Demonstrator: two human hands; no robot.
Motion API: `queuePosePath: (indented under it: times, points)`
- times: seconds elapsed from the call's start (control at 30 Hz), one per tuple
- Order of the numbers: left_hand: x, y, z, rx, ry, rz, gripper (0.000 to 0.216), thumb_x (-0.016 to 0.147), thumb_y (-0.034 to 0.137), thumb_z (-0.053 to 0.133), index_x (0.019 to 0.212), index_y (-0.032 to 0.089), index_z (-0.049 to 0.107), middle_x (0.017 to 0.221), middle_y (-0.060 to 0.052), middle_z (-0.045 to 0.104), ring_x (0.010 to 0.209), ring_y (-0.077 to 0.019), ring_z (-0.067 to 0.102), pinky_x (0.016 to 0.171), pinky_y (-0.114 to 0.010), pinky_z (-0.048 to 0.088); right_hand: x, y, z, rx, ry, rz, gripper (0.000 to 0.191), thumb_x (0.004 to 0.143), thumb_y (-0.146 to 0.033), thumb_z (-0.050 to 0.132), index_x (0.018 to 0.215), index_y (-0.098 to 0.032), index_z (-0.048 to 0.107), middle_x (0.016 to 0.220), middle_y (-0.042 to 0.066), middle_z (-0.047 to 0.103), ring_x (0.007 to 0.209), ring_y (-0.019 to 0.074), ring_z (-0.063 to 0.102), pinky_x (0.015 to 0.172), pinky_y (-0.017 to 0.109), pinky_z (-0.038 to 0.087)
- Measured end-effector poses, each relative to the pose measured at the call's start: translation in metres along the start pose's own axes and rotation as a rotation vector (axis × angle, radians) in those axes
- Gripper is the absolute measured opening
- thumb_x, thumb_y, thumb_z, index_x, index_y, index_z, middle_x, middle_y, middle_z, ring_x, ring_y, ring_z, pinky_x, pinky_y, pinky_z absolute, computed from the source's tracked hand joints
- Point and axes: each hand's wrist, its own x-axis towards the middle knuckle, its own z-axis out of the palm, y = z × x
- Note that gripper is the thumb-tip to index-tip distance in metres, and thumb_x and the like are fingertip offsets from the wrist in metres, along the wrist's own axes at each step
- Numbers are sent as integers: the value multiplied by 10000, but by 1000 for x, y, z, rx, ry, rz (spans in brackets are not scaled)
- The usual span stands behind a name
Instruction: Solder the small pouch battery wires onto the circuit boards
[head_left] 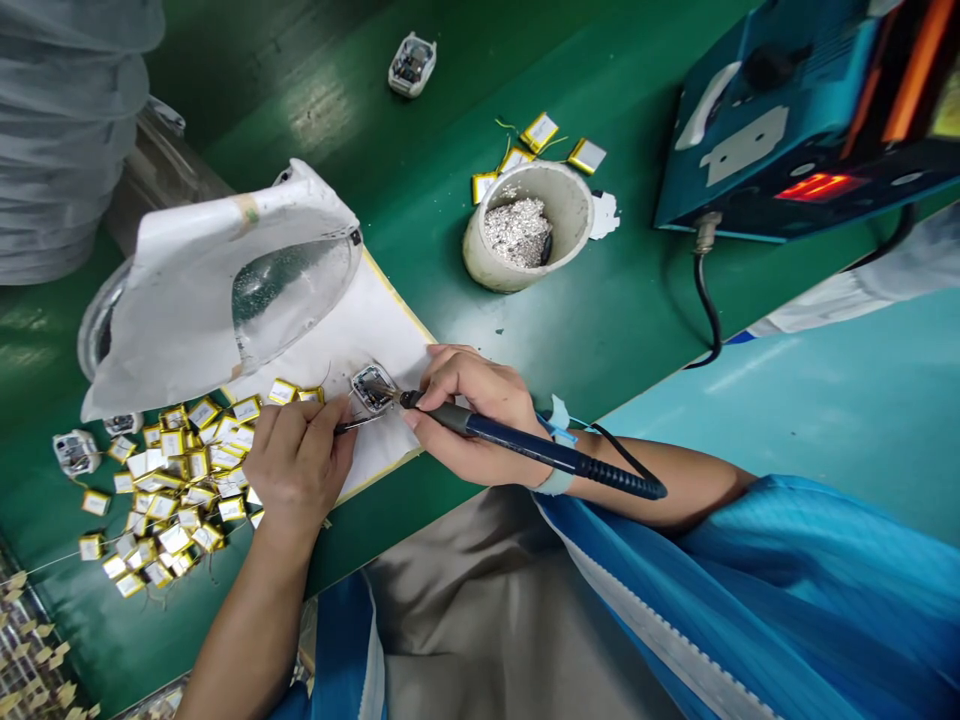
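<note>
A soldering iron (pixel 525 446) lies in the grip of my right hand (pixel 480 410), its tip down on the circuit board inside a small white device case (pixel 371 388). From the other side my left hand (pixel 300 455) is closed on a pair of tweezers (pixel 363 422), whose points reach the lower edge of the case. The case rests on a white sheet (pixel 390 320) on the green bench. Right beside my left hand lies a heap of small yellow-edged battery cells (pixel 176 480) with thin wires.
A pale cup (pixel 480 250) of silvery shavings stands at the back, with several loose cells around it. A blue soldering station (pixel 750 130) with a red display is at the right. A clear fume hood (pixel 300 290) with white paper and a grey hose (pixel 67 130) occupies the left.
</note>
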Motion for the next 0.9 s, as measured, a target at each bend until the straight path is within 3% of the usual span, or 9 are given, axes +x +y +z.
queuePosePath:
  times: [0.57, 0.73, 0.9]
  points:
    - [5, 4, -7, -3, 8, 48, 219, 931, 143, 832, 1131, 192, 757, 871, -45, 696, 790, -202, 582, 747, -337, 473, 0, 0, -2, 20, 23, -10, 231, 896, -158, 783, 899, -275, 584, 768, -35, 690, 711, 175, 687, 871, 431, 624]
    - [1, 9, -43, -184, -166, 2, 247, 939, 173, 840, 1166, 216, 752, 970, -38, 720, 835, -168, 688, 735, -287, 530, -1, 4, -3, 106, 180, -96, 284, 880, -143, 817, 975, -290, 593, 777, -48, 692, 715, 186, 713, 986, 478, 649]
    - [14, -17, -55, -156, -293, -212, 289, 1006, 192, 719, 1278, 265, 781, 1254, -64, 752, 1002, -189, 760, 827, -294, 589, -3, 9, 2, 158, 237, -207, 289, 891, -159, 819, 1022, -291, 598, 792, -47, 713, 671, 185, 716, 1042, 528, 619]
